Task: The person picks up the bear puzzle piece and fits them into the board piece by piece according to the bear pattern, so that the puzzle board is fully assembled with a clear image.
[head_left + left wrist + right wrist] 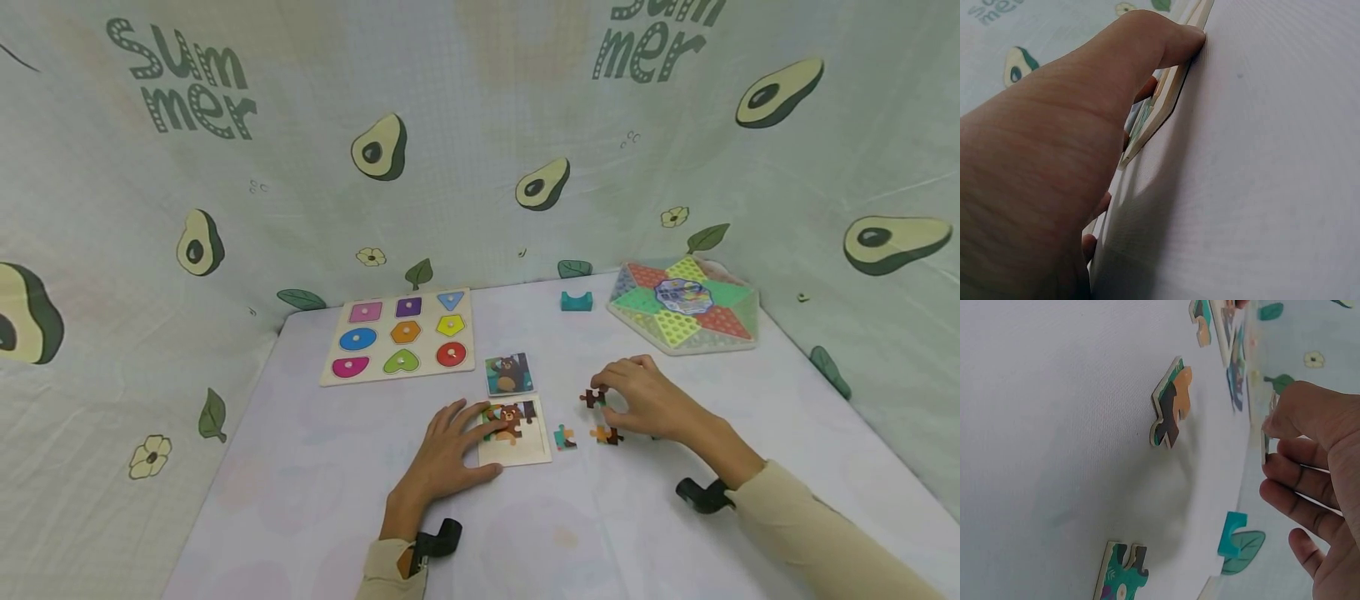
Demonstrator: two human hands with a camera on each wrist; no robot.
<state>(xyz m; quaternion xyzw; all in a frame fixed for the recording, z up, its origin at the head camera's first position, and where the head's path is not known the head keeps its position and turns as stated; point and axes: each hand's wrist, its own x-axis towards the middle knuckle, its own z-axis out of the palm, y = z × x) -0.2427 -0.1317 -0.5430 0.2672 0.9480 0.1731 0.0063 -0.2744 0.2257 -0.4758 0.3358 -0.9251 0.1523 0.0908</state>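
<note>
A wooden jigsaw tray point(536, 452) with a partly filled bear picture lies on the table. My left hand point(453, 446) rests on its left side, fingers spread, index finger over the picture and thumb at the near edge. To the right, my right hand point(648, 400) pinches a dark brown jigsaw piece point(592, 398) between thumb and fingertips, above the table. Loose on the cloth are a teal and orange piece point(565, 437) and an orange and brown piece point(604, 435). Another green piece point(1121, 575) shows in the right wrist view.
Behind the tray lies a bear picture card point(510, 374). A shape-knob board point(397, 337) is at the back left. Further back sit a teal notched block point(577, 302) and a colourful hexagonal pack point(682, 304). A printed curtain point(465, 125) borders the table.
</note>
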